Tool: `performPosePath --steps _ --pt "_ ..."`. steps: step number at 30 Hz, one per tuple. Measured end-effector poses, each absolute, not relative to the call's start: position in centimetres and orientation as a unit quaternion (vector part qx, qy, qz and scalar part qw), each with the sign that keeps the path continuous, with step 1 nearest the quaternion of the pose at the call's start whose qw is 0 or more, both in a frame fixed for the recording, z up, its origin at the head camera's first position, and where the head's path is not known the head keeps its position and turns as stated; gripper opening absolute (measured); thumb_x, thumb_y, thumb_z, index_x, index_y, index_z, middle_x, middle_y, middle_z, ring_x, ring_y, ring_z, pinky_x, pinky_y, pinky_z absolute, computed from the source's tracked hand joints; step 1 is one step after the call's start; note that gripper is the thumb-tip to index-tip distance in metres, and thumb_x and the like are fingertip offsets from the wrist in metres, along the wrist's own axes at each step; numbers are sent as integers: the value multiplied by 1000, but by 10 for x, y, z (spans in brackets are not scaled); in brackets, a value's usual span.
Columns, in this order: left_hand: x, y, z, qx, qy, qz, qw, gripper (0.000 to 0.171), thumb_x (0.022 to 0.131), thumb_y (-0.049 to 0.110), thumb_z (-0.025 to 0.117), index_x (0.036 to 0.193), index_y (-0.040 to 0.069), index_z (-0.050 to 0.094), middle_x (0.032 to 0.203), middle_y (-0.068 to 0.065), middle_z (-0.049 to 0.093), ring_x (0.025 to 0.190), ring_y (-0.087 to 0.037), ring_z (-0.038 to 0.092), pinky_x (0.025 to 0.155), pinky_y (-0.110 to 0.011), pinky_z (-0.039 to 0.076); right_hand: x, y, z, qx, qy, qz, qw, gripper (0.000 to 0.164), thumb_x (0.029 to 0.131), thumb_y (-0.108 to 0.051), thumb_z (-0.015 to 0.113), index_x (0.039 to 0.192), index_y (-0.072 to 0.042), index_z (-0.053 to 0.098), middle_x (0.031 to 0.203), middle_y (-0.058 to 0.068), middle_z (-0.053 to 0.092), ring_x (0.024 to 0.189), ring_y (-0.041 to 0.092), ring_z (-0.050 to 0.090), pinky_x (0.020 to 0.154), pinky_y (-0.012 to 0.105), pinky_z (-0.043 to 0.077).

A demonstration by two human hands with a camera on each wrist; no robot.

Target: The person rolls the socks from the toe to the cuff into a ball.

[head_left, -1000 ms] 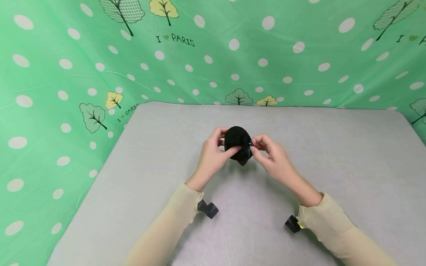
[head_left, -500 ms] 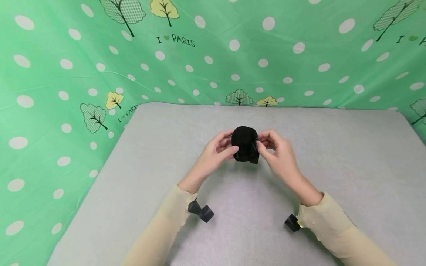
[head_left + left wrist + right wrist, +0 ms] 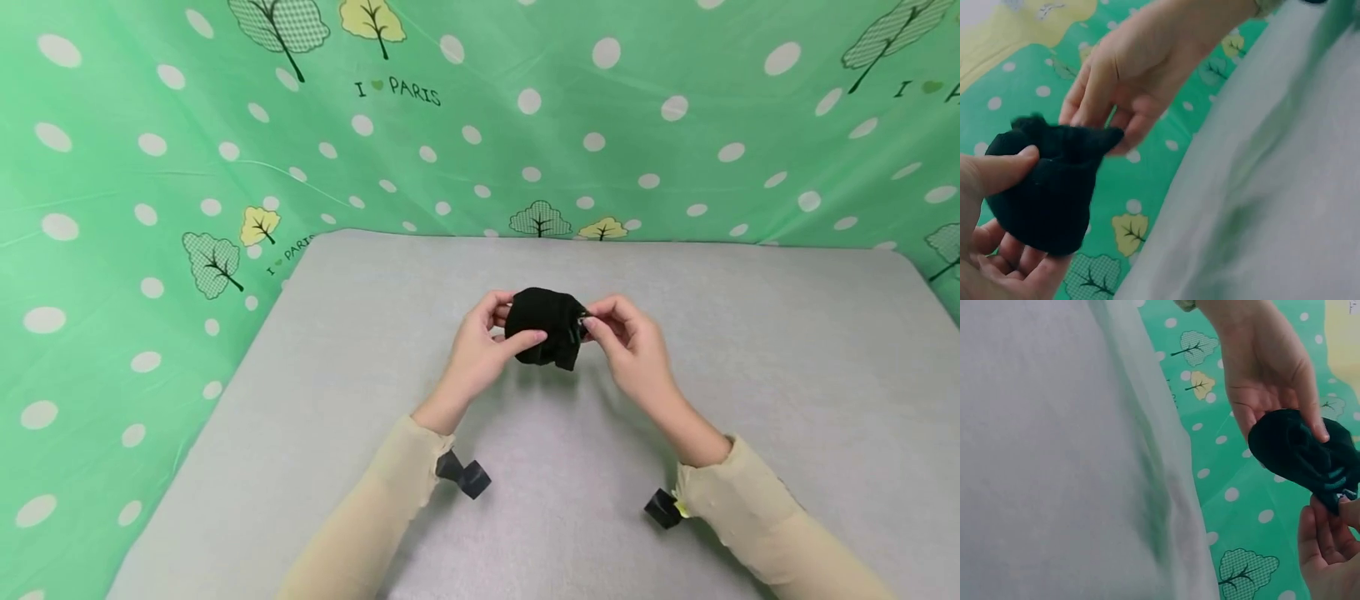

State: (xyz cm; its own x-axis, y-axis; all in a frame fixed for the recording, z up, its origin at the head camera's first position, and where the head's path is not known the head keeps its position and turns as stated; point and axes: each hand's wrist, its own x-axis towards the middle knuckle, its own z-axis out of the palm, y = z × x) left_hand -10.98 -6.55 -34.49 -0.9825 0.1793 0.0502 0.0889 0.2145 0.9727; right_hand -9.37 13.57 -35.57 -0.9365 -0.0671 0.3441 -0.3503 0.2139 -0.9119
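A small, rounded bundle of black cloth (image 3: 542,312) is held up between both hands over the grey table. My left hand (image 3: 480,346) grips its left side, thumb across the near face and fingers behind. At the other end, my right hand (image 3: 633,342) pinches a gathered edge between thumb and fingers; a small pale, shiny spot shows there. A loose flap hangs from the lower right. In the left wrist view the black cloth bundle (image 3: 1047,194) looks full and round below, with puckered folds on top. The right wrist view shows creases on the black cloth bundle (image 3: 1291,447).
The grey tabletop (image 3: 360,333) extends around both arms. Behind and to the left hangs a green sheet (image 3: 420,192) with white dots and printed trees. Black straps dangle from the beige left sleeve (image 3: 375,492) and the right sleeve (image 3: 757,492).
The black cloth bundle first shifted right and turned, then came back left. It now looks stretched toward the right hand, which sits slightly farther right than a second ago.
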Motion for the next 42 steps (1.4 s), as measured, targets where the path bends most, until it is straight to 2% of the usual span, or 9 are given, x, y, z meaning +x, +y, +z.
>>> performPosePath --steps 4,12,16,22,25,28,32,37,42 --pt "-109 -65 -344 81 789 609 28 45 83 13 81 121 4 60 102 -11 64 88 -18 58 70 -22 47 -93 137 -356 132 -766 620 108 7 97 5 57 99 12 60 89 -8 61 80 -3 63 75 13 54" --pt "-106 -60 -344 81 786 610 58 49 86 21 79 127 8 56 117 -10 64 100 -21 63 71 -22 51 -94 143 -355 110 -739 664 -16 23 101 -5 52 117 11 55 98 -14 63 87 -1 63 80 16 55" --pt "-101 -59 -342 94 778 616 77 49 90 21 75 132 9 52 127 -9 61 110 -22 61 79 -27 52 -96 146 -355 102 -728 676 -58 21 99 -2 54 118 8 54 99 -15 63 90 -3 63 80 15 55" --pt "-95 -51 -339 97 787 601 103 61 93 30 70 142 14 37 132 -12 57 116 -24 56 98 -39 48 -96 137 -357 132 -748 650 -25 22 94 3 62 113 11 55 101 -10 60 94 1 58 84 12 51" --pt "-95 -48 -339 83 795 593 95 61 91 33 71 139 14 39 128 -12 58 111 -24 56 96 -38 48 -94 134 -358 151 -743 652 -16 23 93 2 64 112 12 55 101 -10 60 95 4 60 85 14 52" --pt "-95 -48 -340 82 794 598 76 53 90 29 72 133 12 46 121 -12 61 104 -23 59 89 -36 50 -93 135 -359 151 -723 673 -35 19 95 0 62 113 5 57 101 -11 63 95 3 62 83 16 54" --pt "-94 -49 -340 101 779 616 64 45 90 24 73 126 11 51 123 -8 65 107 -21 61 90 -35 52 -94 137 -359 145 -716 680 -53 15 98 -4 59 113 0 61 101 -12 65 93 2 65 83 17 55" --pt "-94 -49 -343 118 763 632 62 41 92 23 72 124 12 51 127 -3 66 116 -18 61 98 -34 50 -93 133 -357 151 -743 652 -12 15 97 -4 62 106 7 63 98 -12 65 93 3 65 85 17 54" --pt "-95 -50 -345 118 772 624 28 35 94 19 68 124 9 53 123 -8 68 107 -22 64 89 -34 54 -91 128 -357 131 -738 661 33 5 97 -4 61 97 -3 66 95 -5 65 89 4 63 81 17 54"
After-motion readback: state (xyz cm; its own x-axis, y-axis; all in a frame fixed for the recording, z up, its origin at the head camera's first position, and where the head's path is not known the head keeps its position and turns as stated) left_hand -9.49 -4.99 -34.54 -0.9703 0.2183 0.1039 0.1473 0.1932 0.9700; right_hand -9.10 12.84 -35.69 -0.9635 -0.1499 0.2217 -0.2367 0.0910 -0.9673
